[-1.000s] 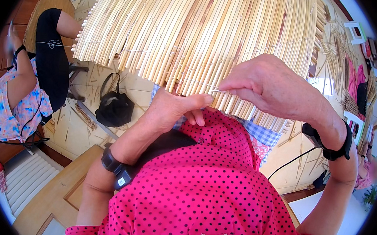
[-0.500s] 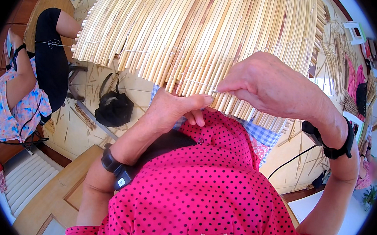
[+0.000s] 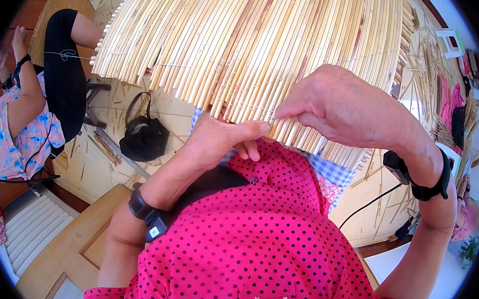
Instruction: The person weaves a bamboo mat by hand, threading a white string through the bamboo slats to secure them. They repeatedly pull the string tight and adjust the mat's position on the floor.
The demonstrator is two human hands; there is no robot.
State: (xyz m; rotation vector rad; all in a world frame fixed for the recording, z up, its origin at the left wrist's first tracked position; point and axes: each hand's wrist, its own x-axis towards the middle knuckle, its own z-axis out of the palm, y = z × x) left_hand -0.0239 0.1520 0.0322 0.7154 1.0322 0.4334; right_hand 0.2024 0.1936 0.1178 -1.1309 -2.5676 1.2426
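A mat of pale reed stalks (image 3: 258, 45), laid side by side and bound with rows of white thread, slopes over my lap. My left hand (image 3: 218, 137) grips its near edge, thumb on top of the stalk ends and fingers curled underneath. Just to the right, my right hand (image 3: 331, 108) is closed in a pinch low over the stalks. A white thread (image 3: 251, 105) crosses the stalks near that edge and reaches the pinching fingertips. The fingertips themselves are partly hidden by the knuckles.
At the left sits another person (image 3: 22, 117) in a patterned top. A black bag (image 3: 144, 137) lies on the floor among loose stalks. A wooden chair back (image 3: 77, 244) stands at lower left. Stalk bundles (image 3: 425, 79) and a white stool (image 3: 451, 43) are at far right. A black cable (image 3: 366, 205) hangs from my right wrist.
Both my hands and the mat stay practically where they were. The person at the left has raised a forearm and hand.
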